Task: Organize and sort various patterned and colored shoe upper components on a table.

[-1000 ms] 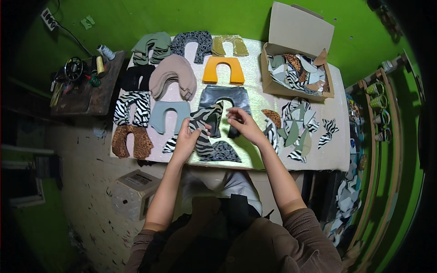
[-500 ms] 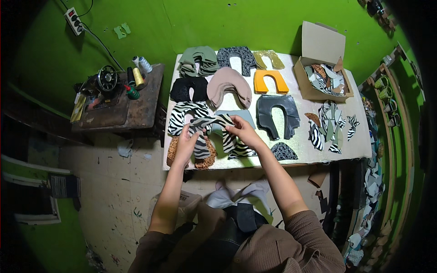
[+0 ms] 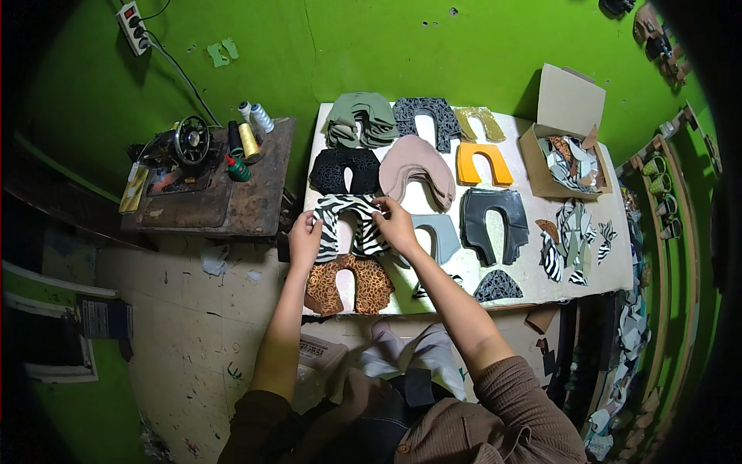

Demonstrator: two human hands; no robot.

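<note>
A U-shaped zebra-print cutout (image 3: 328,230) lies at the left of the table over the zebra stack. My left hand (image 3: 304,238) pinches its left edge with thumb and fingers. On its right side my right hand (image 3: 396,227) is closed on the upper edge. Just nearer to me lies a leopard-print stack (image 3: 325,290) of the same shape. Beyond the zebra piece is a black stack (image 3: 325,172), with a pink stack (image 3: 398,166) to its right. A grey-blue stack (image 3: 444,240) sits beside my right hand, partly hidden by my forearm.
Green (image 3: 359,108), dark patterned, gold, orange (image 3: 468,166) and black (image 3: 475,224) stacks fill the table's back and middle. At right, an open cardboard box (image 3: 545,174) holds scraps, with loose scraps (image 3: 570,232) before it. Left stands a sewing machine (image 3: 174,147) with thread spools (image 3: 249,139).
The zebra piece, held up in the air before, has come down onto the zebra stack between both hands. The leopard stack is now uncovered. The whole view has shifted slightly.
</note>
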